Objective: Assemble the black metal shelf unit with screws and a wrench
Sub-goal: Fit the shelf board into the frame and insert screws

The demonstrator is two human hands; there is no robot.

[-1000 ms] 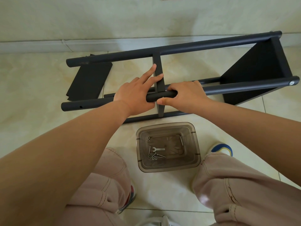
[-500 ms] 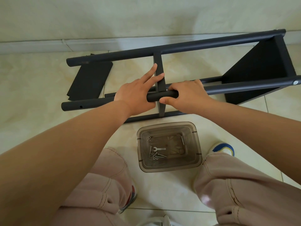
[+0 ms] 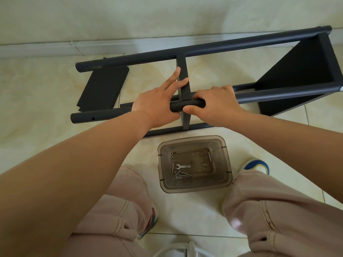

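Note:
The black metal shelf unit (image 3: 300,71) lies on its side on the tiled floor, with its far pole (image 3: 222,47) near the wall. My left hand (image 3: 156,104) rests on the near upper pole (image 3: 278,95), its fingers straight and touching the edge of the middle shelf panel (image 3: 182,75). My right hand (image 3: 217,102) grips the same pole just right of that panel, fingers curled over it and thumb beneath. A small silver wrench (image 3: 182,166) and several screws (image 3: 178,174) lie in a clear plastic container (image 3: 228,164) between my knees.
A loose black shelf panel (image 3: 104,88) lies flat on the floor under the left ends of the poles. The wall and skirting run along the back. My knees and shoes flank the container, and a white object shows at the bottom edge.
Both hands stay on the near pole in the same grip. The view has shifted slightly, so the shelf's right end sits a little higher in the frame.

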